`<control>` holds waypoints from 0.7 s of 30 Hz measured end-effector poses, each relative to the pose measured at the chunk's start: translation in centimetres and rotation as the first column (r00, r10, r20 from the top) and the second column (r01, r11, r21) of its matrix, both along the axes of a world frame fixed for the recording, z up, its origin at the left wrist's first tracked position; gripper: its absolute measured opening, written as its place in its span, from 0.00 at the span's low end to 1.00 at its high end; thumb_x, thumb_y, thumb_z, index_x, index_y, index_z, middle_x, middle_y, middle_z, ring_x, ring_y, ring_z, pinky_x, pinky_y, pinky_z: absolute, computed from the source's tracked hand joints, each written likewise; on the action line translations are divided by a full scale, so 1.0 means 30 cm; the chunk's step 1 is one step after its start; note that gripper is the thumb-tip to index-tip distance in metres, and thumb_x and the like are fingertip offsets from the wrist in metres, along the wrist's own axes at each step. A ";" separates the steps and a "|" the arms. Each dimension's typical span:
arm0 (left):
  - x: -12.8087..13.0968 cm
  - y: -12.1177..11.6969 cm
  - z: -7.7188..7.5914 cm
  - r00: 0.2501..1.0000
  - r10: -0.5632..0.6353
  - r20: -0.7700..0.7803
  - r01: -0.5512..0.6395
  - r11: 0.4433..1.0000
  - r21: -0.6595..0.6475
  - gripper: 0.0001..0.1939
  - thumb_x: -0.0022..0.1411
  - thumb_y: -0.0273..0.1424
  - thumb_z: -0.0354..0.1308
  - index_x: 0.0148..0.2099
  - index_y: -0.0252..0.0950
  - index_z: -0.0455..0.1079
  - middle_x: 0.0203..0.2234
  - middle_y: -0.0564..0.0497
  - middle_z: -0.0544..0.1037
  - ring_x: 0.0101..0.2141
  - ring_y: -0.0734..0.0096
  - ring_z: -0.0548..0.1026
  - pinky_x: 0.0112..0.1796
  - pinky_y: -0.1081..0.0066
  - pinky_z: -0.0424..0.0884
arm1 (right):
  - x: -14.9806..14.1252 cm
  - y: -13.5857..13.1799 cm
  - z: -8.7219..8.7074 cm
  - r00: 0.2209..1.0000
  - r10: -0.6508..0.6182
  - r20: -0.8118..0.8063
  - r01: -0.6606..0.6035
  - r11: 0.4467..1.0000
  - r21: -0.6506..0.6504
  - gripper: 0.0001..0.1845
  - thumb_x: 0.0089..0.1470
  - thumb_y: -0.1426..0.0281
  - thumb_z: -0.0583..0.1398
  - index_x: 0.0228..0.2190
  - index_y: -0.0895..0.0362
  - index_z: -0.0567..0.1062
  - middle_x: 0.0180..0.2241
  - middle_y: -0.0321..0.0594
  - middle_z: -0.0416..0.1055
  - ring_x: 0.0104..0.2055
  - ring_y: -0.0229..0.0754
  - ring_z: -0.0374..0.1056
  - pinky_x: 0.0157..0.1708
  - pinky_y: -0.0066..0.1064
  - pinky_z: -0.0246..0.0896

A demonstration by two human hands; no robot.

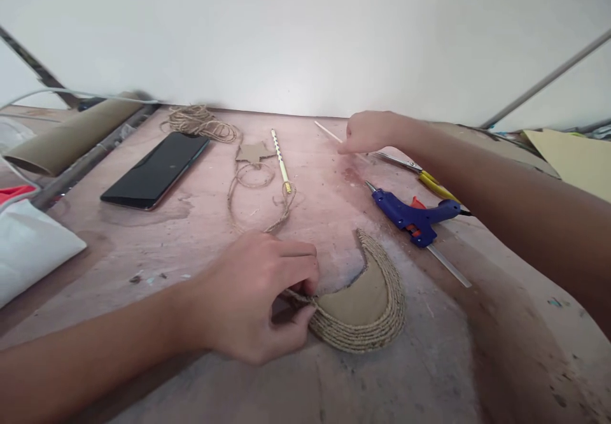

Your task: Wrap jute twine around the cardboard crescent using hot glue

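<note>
A crescent-shaped piece of cardboard (360, 300) lies on the table, its outer curve covered with rows of twine (382, 332). My left hand (258, 296) is closed at its left tip, pinching the twine there; the hand hides that tip. Farther back, my right hand (370, 132) is closed on a thin pale stick (328, 132), which points up and left. Near my right forearm are a blue glue gun (410, 215) with a clear glue stick behind it, and yellow-handled scissors (436, 186), partly covered by the arm.
A coil of twine (193, 120) sits at the back, its strand running past a cardboard star (256, 152) to my left hand. A patterned yellow pencil (281, 163) lies beside the star. To the left are a black phone (155, 170) and a cardboard tube (71, 134).
</note>
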State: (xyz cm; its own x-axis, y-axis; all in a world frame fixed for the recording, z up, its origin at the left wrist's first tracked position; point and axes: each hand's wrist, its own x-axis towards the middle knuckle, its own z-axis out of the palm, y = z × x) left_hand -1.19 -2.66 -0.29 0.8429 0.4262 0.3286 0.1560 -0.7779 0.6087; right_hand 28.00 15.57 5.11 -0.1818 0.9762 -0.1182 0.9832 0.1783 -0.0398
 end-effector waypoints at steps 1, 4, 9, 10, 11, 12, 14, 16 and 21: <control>0.001 0.002 0.005 1.000 -0.010 -0.006 0.010 1.000 -0.005 0.04 0.65 0.25 0.58 0.37 0.39 0.67 0.29 0.58 0.73 0.28 0.75 0.69 0.29 0.67 0.59 | -0.005 -0.024 0.021 0.998 -0.015 -0.058 0.017 1.000 0.018 0.15 0.56 0.67 0.73 0.24 0.55 0.75 0.25 0.43 0.73 0.35 0.53 0.74 0.37 0.42 0.64; 0.006 0.007 0.014 0.999 -0.041 -0.022 0.040 0.999 -0.013 0.05 0.66 0.24 0.57 0.37 0.39 0.69 0.29 0.58 0.74 0.28 0.75 0.70 0.30 0.68 0.62 | -0.015 -0.160 0.092 0.945 -0.008 -0.326 0.037 0.996 0.082 0.21 0.55 0.71 0.71 0.19 0.52 0.67 0.20 0.38 0.66 0.26 0.45 0.65 0.29 0.38 0.55; 0.011 0.007 0.010 1.000 -0.026 -0.014 0.026 1.000 -0.014 0.05 0.67 0.25 0.57 0.36 0.39 0.69 0.29 0.58 0.74 0.28 0.75 0.70 0.30 0.67 0.61 | -0.033 -0.500 0.102 0.411 0.319 -0.854 -0.099 0.947 0.306 0.14 0.70 0.67 0.62 0.31 0.49 0.67 0.27 0.33 0.75 0.21 0.40 0.67 0.22 0.35 0.60; 0.011 0.006 0.010 0.999 -0.026 -0.022 0.025 1.000 -0.013 0.05 0.67 0.26 0.57 0.36 0.39 0.69 0.29 0.58 0.74 0.28 0.75 0.70 0.29 0.67 0.62 | -0.034 -0.565 0.081 0.333 0.339 -0.880 -0.167 0.939 0.299 0.11 0.73 0.63 0.61 0.35 0.50 0.72 0.31 0.33 0.77 0.22 0.40 0.70 0.22 0.36 0.64; 0.011 0.006 0.010 0.999 -0.024 -0.031 0.023 1.000 -0.013 0.05 0.66 0.26 0.58 0.36 0.39 0.68 0.29 0.58 0.74 0.28 0.75 0.70 0.29 0.67 0.62 | -0.034 -0.624 0.054 0.273 0.354 -0.895 -0.231 0.927 0.296 0.09 0.74 0.63 0.60 0.38 0.50 0.76 0.34 0.33 0.79 0.23 0.38 0.72 0.22 0.34 0.66; 0.010 0.007 0.011 0.999 -0.021 -0.032 0.020 1.000 -0.012 0.05 0.66 0.26 0.58 0.36 0.39 0.68 0.29 0.58 0.74 0.28 0.74 0.70 0.29 0.67 0.61 | -0.032 -0.676 0.024 0.233 0.326 -0.916 -0.291 0.922 0.255 0.11 0.76 0.65 0.60 0.40 0.51 0.80 0.36 0.35 0.79 0.27 0.38 0.75 0.27 0.34 0.70; 0.008 0.008 0.013 0.999 -0.016 -0.030 0.016 1.000 -0.015 0.06 0.66 0.26 0.58 0.35 0.39 0.66 0.28 0.59 0.74 0.27 0.74 0.69 0.29 0.66 0.61 | -0.026 -0.752 -0.037 0.093 0.210 -0.973 -0.395 0.905 0.157 0.18 0.77 0.59 0.60 0.40 0.55 0.85 0.36 0.39 0.79 0.34 0.41 0.76 0.35 0.34 0.73; 0.007 0.010 0.015 0.999 -0.034 -0.033 0.034 0.999 -0.014 0.07 0.68 0.26 0.57 0.35 0.39 0.66 0.28 0.59 0.74 0.27 0.74 0.69 0.29 0.66 0.61 | -0.018 -0.795 -0.086 0.073 0.130 -0.989 -0.468 0.880 0.081 0.24 0.79 0.57 0.58 0.39 0.57 0.87 0.36 0.42 0.79 0.36 0.42 0.76 0.39 0.34 0.73; 0.011 0.010 0.022 0.994 -0.085 -0.063 0.091 0.989 0.115 0.09 0.75 0.26 0.57 0.38 0.39 0.68 0.30 0.56 0.73 0.28 0.69 0.70 0.31 0.63 0.62 | -0.013 -0.833 -0.140 0.108 -0.088 -0.990 -0.418 0.900 -0.126 0.19 0.75 0.60 0.58 0.47 0.58 0.86 0.35 0.42 0.82 0.34 0.43 0.78 0.36 0.33 0.71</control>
State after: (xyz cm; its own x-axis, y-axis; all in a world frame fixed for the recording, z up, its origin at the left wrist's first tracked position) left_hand -0.87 -2.37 0.37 0.8944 0.3109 0.3216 0.1161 -0.8557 0.5043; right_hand 27.63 -9.43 0.91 -0.5340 0.8440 0.0502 -0.0044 0.0566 -0.9984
